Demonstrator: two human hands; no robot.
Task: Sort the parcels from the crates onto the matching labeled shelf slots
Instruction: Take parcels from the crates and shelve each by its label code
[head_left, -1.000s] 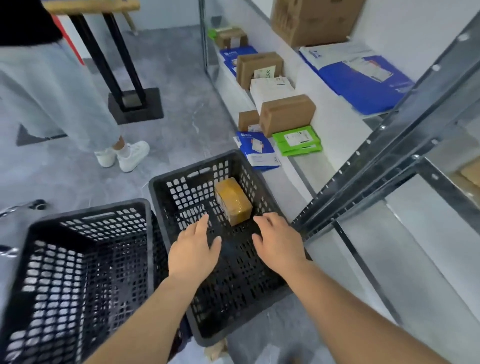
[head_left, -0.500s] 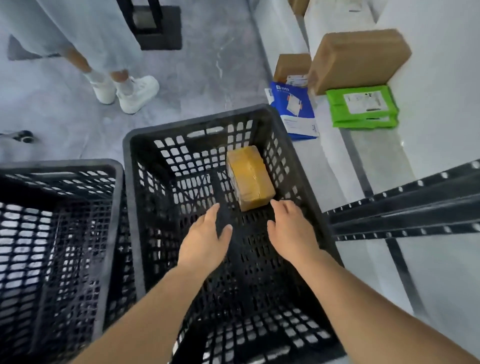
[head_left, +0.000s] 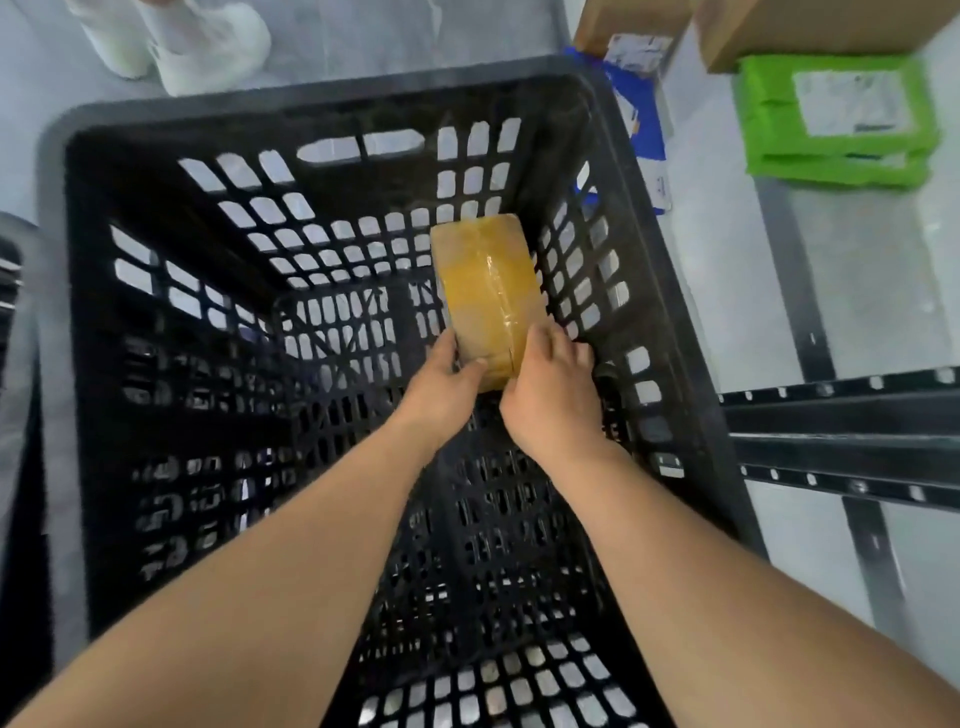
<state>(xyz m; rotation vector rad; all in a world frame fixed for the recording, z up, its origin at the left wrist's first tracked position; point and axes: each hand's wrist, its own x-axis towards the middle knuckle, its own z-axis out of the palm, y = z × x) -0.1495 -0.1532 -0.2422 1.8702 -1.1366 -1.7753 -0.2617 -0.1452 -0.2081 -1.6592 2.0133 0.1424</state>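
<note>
Parcel wrapped in yellow tape lies inside black crate, near its right wall | left hand grips its near left edge | right hand grips its near right edge

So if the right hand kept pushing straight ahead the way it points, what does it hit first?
The right hand is already on the near end of the tape-wrapped parcel, so it would push that. Beyond it, probably the black crate's far wall.
</note>
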